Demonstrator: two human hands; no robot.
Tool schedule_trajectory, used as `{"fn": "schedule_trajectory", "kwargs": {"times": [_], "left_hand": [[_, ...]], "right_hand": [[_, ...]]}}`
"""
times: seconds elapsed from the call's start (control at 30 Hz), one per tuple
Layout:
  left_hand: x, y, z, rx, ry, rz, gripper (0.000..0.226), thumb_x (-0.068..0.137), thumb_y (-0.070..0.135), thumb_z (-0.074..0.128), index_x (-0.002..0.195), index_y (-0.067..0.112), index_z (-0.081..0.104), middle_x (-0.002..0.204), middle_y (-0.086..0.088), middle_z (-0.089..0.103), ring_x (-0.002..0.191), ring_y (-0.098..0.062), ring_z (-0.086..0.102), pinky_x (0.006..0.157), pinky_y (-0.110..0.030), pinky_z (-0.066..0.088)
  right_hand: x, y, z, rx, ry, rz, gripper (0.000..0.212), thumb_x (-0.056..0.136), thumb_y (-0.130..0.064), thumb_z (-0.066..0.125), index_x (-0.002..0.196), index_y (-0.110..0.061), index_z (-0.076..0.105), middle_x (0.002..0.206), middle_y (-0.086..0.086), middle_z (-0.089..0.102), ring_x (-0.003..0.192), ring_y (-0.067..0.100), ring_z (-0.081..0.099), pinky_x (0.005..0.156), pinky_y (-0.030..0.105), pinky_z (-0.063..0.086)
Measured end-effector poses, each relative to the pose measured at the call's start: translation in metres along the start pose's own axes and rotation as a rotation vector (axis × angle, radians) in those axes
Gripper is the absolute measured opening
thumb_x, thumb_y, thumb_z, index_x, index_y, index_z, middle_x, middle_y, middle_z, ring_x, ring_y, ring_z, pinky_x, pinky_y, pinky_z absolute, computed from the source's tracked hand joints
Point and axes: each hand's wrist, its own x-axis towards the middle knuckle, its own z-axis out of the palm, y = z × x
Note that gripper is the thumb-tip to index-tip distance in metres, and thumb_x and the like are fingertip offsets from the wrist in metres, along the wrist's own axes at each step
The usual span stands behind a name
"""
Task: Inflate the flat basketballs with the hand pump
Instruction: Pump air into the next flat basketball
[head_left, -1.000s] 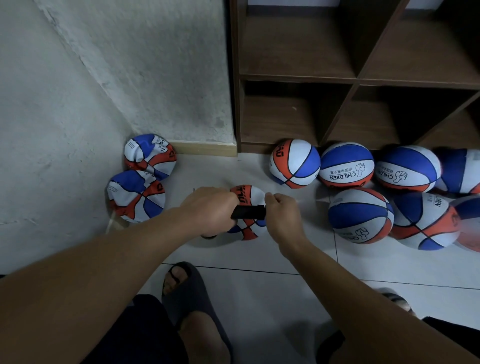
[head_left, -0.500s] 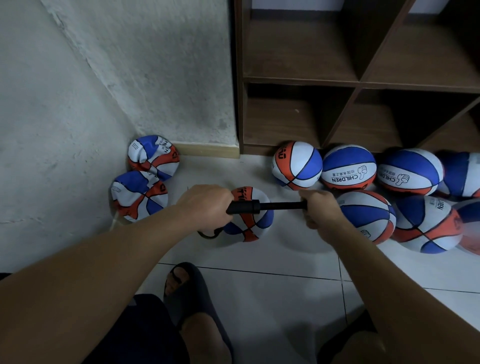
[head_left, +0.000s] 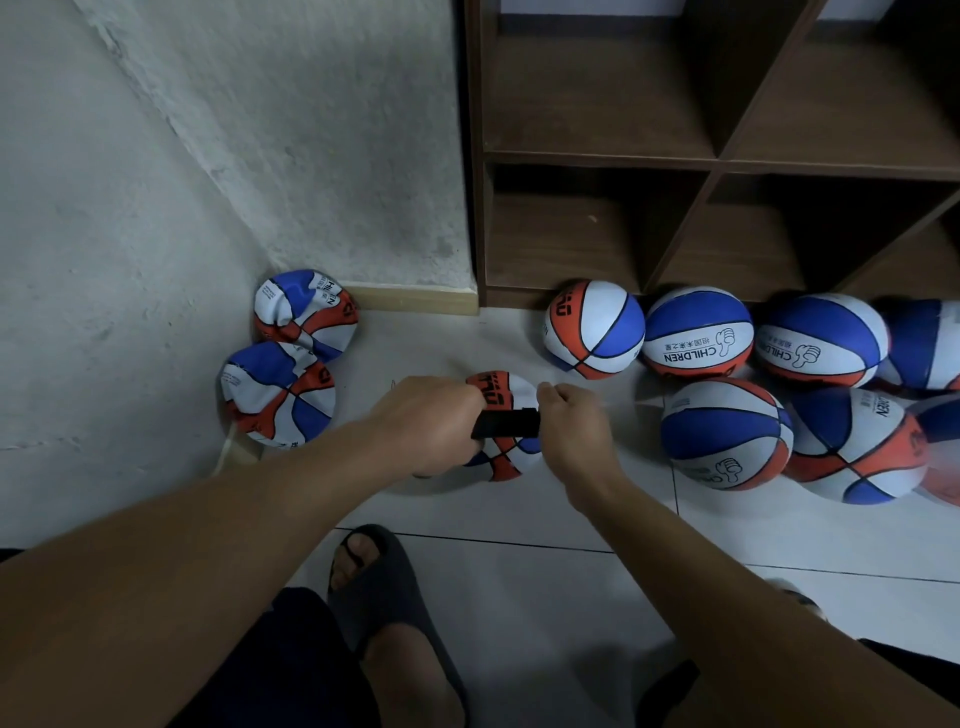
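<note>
Two hands meet over a half-flat basketball (head_left: 506, 447) on the tiled floor (head_left: 519, 597), just beyond a foot in a dark slipper (head_left: 387, 587). The left hand (head_left: 426, 423) has its grip clamped on the black hand pump (head_left: 504, 423); the right hand (head_left: 574, 431) curls tight at the pump's other end (handle hidden). Left, two crumpled basketballs (head_left: 280, 397) crowd the wall corner. Right, round basketballs (head_left: 698, 332) reading "CHILDREN" line the wooden shelf (head_left: 597, 156); bare tile lies nearest.
</note>
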Motion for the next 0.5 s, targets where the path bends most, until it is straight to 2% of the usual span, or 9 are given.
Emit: {"fn": "schedule_trajectory", "kwargs": {"times": [0.17,0.33,0.4,0.5], "left_hand": [[0.003,-0.003,0.000,-0.009,0.021,0.010,0.013,0.092,0.026,0.067,0.082,0.020,0.064,0.071,0.002,0.063,0.060,-0.019,0.062,0.055,-0.033,0.050],[0.004,-0.006,0.003,-0.046,0.018,-0.002,0.021,0.092,0.028,0.065,0.074,0.024,0.057,0.069,0.003,0.062,0.059,-0.018,0.061,0.053,-0.032,0.045],[0.003,-0.013,0.003,-0.037,0.015,-0.029,0.024,0.092,0.030,0.067,0.071,0.027,0.054,0.070,0.005,0.061,0.059,-0.016,0.060,0.051,-0.029,0.038],[0.003,-0.025,0.002,-0.017,0.019,-0.077,0.024,0.092,0.032,0.067,0.072,0.029,0.054,0.071,0.006,0.063,0.062,-0.015,0.061,0.052,-0.030,0.040]], "right_hand": [[0.008,0.001,-0.002,0.019,0.003,0.004,0.038,0.111,-0.031,0.048,0.077,-0.016,0.045,0.062,-0.002,0.037,0.053,0.012,0.035,0.054,0.031,0.032],[0.021,0.004,-0.015,-0.011,-0.044,0.057,0.031,0.107,-0.032,0.052,0.081,-0.015,0.053,0.065,0.002,0.040,0.057,0.015,0.037,0.057,0.034,0.034],[0.028,0.007,-0.034,0.027,0.004,0.093,0.021,0.101,-0.027,0.056,0.082,-0.019,0.057,0.067,-0.001,0.045,0.058,0.015,0.041,0.056,0.033,0.036],[0.038,0.009,-0.067,0.090,0.108,0.115,0.019,0.098,-0.026,0.060,0.080,-0.026,0.063,0.070,-0.006,0.055,0.058,0.011,0.049,0.054,0.030,0.043]]}}
